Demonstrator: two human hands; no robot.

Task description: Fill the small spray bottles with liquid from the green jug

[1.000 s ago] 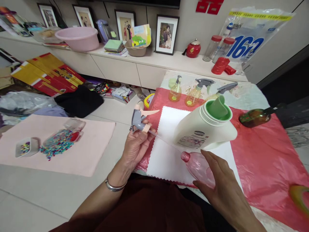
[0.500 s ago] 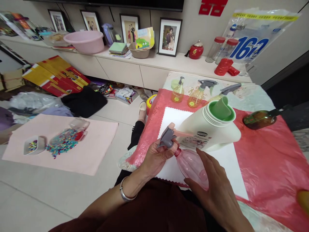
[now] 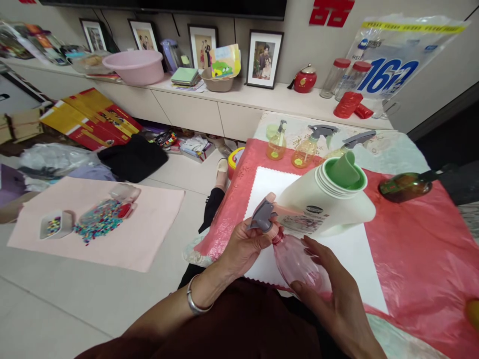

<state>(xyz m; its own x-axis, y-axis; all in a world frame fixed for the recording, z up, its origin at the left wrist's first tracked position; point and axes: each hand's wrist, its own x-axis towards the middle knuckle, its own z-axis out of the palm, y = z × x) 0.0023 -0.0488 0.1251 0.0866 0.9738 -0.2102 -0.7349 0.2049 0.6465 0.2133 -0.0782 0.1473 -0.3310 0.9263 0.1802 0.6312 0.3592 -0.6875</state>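
Observation:
A clear pink spray bottle with a grey trigger head lies tilted between my hands, its head up and to the left. My left hand pinches the collar just under the trigger. Around the bottle's lower body curls my right hand, thumb on the near side and fingers on the far side. Right behind the bottle stands a large cream jug, uncapped, with a green cup-like piece in its mouth. White scalloped paper lies under the jug.
Yellow spray bottles stand at the table's back, with a brown pump bottle lying at the right. Red plastic sheeting covers the table. At the left, a pink surface holds spilled colourful beads and a white dish.
My right hand has closed in around the bottle's lower body, where its fingers were looser before. The trigger head is turned slightly. My left hand keeps its hold on the collar.

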